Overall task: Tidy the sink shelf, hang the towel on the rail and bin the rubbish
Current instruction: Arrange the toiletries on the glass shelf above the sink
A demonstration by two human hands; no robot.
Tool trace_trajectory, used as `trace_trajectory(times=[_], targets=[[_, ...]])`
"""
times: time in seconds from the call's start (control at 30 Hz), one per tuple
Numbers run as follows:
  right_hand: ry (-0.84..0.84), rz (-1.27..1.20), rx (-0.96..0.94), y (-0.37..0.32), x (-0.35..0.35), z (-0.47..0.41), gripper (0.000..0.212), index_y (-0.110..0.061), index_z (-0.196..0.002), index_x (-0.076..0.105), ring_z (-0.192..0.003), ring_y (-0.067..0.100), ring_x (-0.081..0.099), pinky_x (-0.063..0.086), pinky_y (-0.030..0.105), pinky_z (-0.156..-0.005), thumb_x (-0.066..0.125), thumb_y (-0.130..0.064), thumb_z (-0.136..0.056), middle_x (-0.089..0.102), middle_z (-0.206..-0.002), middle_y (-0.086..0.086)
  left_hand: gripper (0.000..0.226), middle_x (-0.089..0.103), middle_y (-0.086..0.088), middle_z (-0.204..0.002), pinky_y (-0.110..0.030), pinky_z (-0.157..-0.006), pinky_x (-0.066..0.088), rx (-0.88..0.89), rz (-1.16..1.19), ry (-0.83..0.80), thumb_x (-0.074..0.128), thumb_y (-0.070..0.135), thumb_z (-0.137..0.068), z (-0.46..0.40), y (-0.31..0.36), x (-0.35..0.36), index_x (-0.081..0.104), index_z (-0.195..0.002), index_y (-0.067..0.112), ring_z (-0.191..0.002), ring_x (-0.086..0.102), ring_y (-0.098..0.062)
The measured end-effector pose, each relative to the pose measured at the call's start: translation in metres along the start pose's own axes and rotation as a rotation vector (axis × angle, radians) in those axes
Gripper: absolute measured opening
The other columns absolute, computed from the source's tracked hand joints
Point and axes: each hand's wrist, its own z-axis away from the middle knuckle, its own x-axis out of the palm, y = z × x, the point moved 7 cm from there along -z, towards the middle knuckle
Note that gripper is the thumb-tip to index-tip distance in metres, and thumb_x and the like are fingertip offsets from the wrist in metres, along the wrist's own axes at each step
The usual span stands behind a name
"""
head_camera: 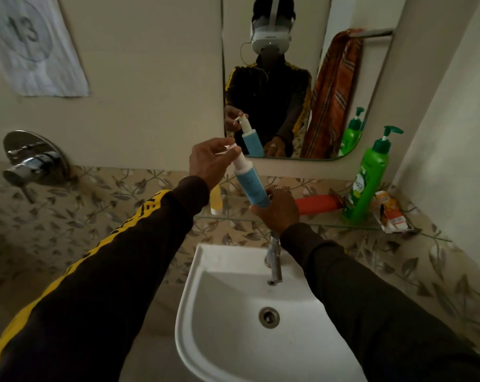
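Above the white sink (205, 274), near the middle of the frame, a blue pump bottle (251, 186) is held up, tilted, by both hands. Its lower end is gripped by the right hand (277, 209). Its white pump top is pinched by the fingers of the left hand (209, 164). Behind the bottle, the glass shelf (329, 226) is seen, running toward the right of the frame. A red tube (317, 204) is lying flat on it. Beside the tube, a green pump bottle (366, 183) is standing upright, and a crumpled orange and white packet (391, 216) is lying at the far right end. A small yellow bottle (215, 199) is partly hidden behind the left wrist.

The shelf tidying seems to be the step in hand. Next, the blue bottle probably needs to be stood upright on the shelf, near the green one, and let go gently so it is not knocked over. An orange towel is seen only in the mirror (343, 78), at the upper right, draped on a rail. The packet looks like rubbish for the bin.
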Motion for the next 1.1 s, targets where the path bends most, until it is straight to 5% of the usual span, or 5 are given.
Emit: trace_trajectory(times=[0.27, 0.37, 0.53, 0.7, 1.1], targets=[[-0.077, 0.000, -0.062, -0.003, 0.011, -0.004, 0.053, -0.010, -0.120, 0.069, -0.105, 0.026, 0.071, 0.059, 0.045, -0.090, 0.085, -0.035, -0.076, 0.074, -0.116, 0.011, 0.028, 0.074, -0.007, -0.093, -0.045, -0.083, 0.059, -0.004, -0.010, -0.022, 0.078, 0.036, -0.076, -0.005, -0.005, 0.006, 0.075, -0.099, 0.020, -0.088, 0.071, -0.020], [-0.070, -0.024, -0.099, -0.006, 0.007, -0.009, 0.055, -0.011, -0.122, 0.067, -0.100, 0.018, 0.069, 0.058, 0.035, -0.088, 0.084, -0.038, -0.077, 0.073, -0.117, 0.008, 0.026, 0.074, -0.007, -0.094, -0.043, -0.084, 0.059, 0.004, -0.006, -0.030, 0.078, 0.031, -0.079, -0.006, -0.007, 0.011, 0.075, -0.101, 0.018, -0.089, 0.071, -0.020], [-0.031, 0.001, -0.167, -0.012, -0.007, -0.018, 0.056, -0.013, -0.123, 0.068, -0.094, 0.011, 0.060, 0.043, 0.026, -0.078, 0.082, -0.045, -0.079, 0.071, -0.113, 0.005, 0.021, 0.074, -0.001, -0.089, -0.025, -0.075, 0.057, 0.075, -0.077, -0.026, 0.079, 0.030, -0.079, -0.004, -0.006, 0.023, 0.076, -0.099, 0.022, -0.078, 0.068, -0.006], [-0.013, -0.012, -0.204, -0.014, -0.015, -0.024, 0.051, -0.014, -0.121, 0.069, -0.090, 0.013, 0.060, 0.047, 0.029, -0.075, 0.081, -0.042, -0.080, 0.071, -0.108, 0.005, 0.023, 0.074, 0.002, -0.088, -0.009, -0.065, 0.049, 0.087, -0.097, -0.046, 0.079, 0.029, -0.080, -0.003, -0.008, 0.034, 0.076, -0.101, 0.020, -0.073, 0.065, 0.002], [-0.048, -0.033, -0.188, -0.005, -0.001, -0.034, 0.049, -0.017, -0.122, 0.067, -0.089, 0.013, 0.065, 0.054, 0.033, -0.079, 0.077, -0.046, -0.083, 0.074, -0.107, 0.004, 0.026, 0.061, 0.015, -0.073, 0.000, -0.062, 0.041, 0.145, -0.162, -0.126, 0.076, 0.021, -0.083, -0.009, -0.005, 0.044, 0.075, -0.106, 0.010, -0.062, 0.056, 0.017]])
